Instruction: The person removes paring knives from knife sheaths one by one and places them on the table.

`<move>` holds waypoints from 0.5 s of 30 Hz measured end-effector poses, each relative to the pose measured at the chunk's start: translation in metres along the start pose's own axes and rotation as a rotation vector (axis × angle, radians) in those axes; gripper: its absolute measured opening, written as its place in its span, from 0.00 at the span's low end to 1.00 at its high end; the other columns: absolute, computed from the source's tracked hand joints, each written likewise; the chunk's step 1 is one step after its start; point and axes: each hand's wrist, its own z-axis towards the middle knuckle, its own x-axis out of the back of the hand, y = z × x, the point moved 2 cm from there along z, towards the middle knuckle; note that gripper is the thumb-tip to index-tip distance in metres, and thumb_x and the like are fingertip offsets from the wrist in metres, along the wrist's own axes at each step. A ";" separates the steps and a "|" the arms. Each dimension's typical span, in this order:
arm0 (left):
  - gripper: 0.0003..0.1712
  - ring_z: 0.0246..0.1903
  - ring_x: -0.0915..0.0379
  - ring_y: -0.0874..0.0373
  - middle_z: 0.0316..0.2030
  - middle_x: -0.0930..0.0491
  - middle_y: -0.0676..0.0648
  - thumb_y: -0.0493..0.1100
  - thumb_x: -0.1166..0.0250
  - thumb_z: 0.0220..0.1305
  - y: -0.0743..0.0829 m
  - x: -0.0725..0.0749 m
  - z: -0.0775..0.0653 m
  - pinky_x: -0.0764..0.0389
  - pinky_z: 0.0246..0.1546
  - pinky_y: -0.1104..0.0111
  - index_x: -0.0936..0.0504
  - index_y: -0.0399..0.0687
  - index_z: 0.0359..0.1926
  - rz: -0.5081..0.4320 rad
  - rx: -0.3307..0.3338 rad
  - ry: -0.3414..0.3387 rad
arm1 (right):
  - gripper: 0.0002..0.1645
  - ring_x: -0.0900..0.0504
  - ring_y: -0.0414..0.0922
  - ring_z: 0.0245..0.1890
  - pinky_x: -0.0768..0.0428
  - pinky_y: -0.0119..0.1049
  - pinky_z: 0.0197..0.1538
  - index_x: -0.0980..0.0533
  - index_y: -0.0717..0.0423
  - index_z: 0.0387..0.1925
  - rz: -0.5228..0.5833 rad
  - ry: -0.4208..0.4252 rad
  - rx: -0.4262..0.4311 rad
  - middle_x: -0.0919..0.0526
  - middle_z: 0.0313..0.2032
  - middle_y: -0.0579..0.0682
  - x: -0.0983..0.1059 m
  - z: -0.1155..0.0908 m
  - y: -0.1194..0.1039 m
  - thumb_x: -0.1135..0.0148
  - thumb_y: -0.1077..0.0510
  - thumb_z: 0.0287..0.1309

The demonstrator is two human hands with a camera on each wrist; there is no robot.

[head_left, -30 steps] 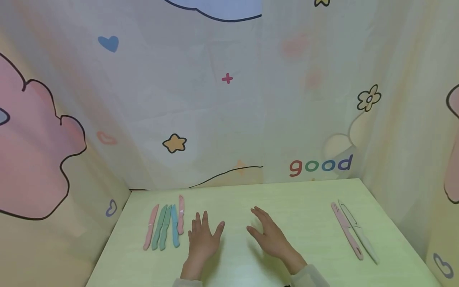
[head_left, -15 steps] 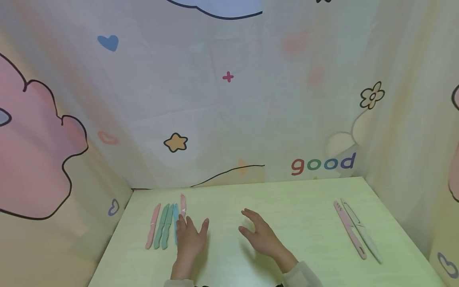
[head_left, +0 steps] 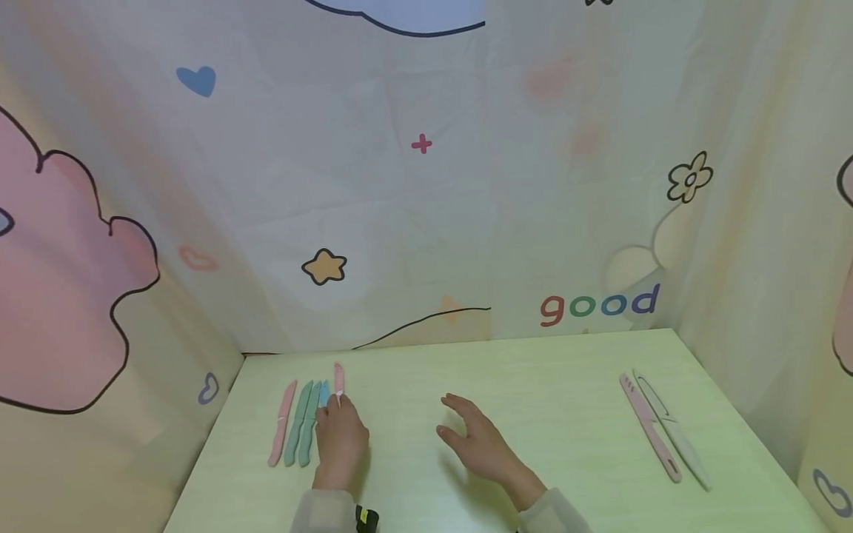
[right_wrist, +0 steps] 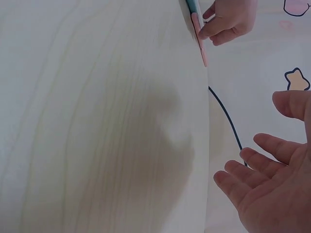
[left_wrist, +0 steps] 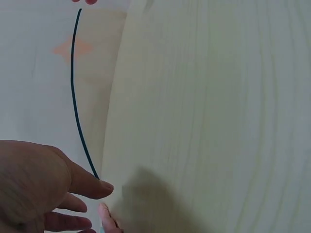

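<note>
My left hand (head_left: 341, 440) is over the right end of a row of small pastel knives. Its fingers curl at the handle of a pink knife (head_left: 339, 377) and appear to pinch it; the handle is mostly hidden. The right wrist view shows the left hand's fingers against this pink knife (right_wrist: 202, 54). Under the same hand, a blue knife (head_left: 324, 392) is partly covered. Two green knives (head_left: 307, 437) and another pink knife (head_left: 282, 426) lie to the left. My right hand (head_left: 483, 440) hovers over mid-table, fingers spread and holding nothing.
On the table's right side lie a long pink slotted tool (head_left: 649, 426) and a pale pointed tool (head_left: 673, 429), side by side. Printed cloth (head_left: 426, 222) walls the back and both sides of the pale wooden table (head_left: 533, 385).
The left hand has moved left from mid-table onto the right-hand pink knife, and its spread fingers have curled. The right hand has shifted slightly left and remains spread.
</note>
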 end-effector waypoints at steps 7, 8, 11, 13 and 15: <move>0.29 0.42 0.36 0.33 0.44 0.30 0.27 0.34 0.35 0.55 -0.005 -0.003 0.008 0.25 0.42 0.45 0.32 0.20 0.55 0.034 -0.002 0.008 | 0.30 0.42 0.51 0.66 0.35 0.61 0.65 0.37 0.52 0.68 0.034 -0.017 0.013 0.38 0.69 0.53 -0.008 0.007 -0.005 0.47 0.49 0.69; 0.28 0.41 0.36 0.33 0.43 0.29 0.27 0.34 0.35 0.54 -0.005 -0.004 0.009 0.24 0.41 0.45 0.31 0.21 0.53 0.030 -0.002 0.008 | 0.30 0.41 0.51 0.65 0.33 0.61 0.64 0.37 0.52 0.68 0.040 -0.023 0.011 0.37 0.68 0.53 -0.010 0.008 -0.006 0.47 0.49 0.69; 0.23 0.40 0.35 0.33 0.41 0.29 0.28 0.33 0.35 0.53 -0.007 -0.006 0.011 0.24 0.39 0.45 0.28 0.23 0.49 0.020 -0.003 0.014 | 0.29 0.38 0.52 0.64 0.30 0.59 0.62 0.37 0.52 0.68 0.067 -0.038 0.003 0.35 0.67 0.53 -0.016 0.012 -0.007 0.47 0.50 0.69; 0.21 0.39 0.35 0.34 0.39 0.28 0.28 0.33 0.35 0.53 -0.007 -0.007 0.012 0.25 0.39 0.46 0.27 0.24 0.46 0.020 -0.002 0.021 | 0.28 0.36 0.53 0.63 0.29 0.59 0.61 0.36 0.54 0.67 0.095 -0.046 0.002 0.34 0.66 0.54 -0.021 0.014 -0.009 0.48 0.51 0.69; 0.19 0.38 0.34 0.35 0.38 0.28 0.29 0.33 0.34 0.52 -0.008 -0.008 0.013 0.26 0.39 0.47 0.27 0.25 0.43 0.031 -0.006 0.031 | 0.27 0.36 0.53 0.62 0.29 0.58 0.62 0.35 0.54 0.67 0.133 -0.055 -0.006 0.33 0.65 0.54 -0.027 0.017 -0.011 0.48 0.53 0.70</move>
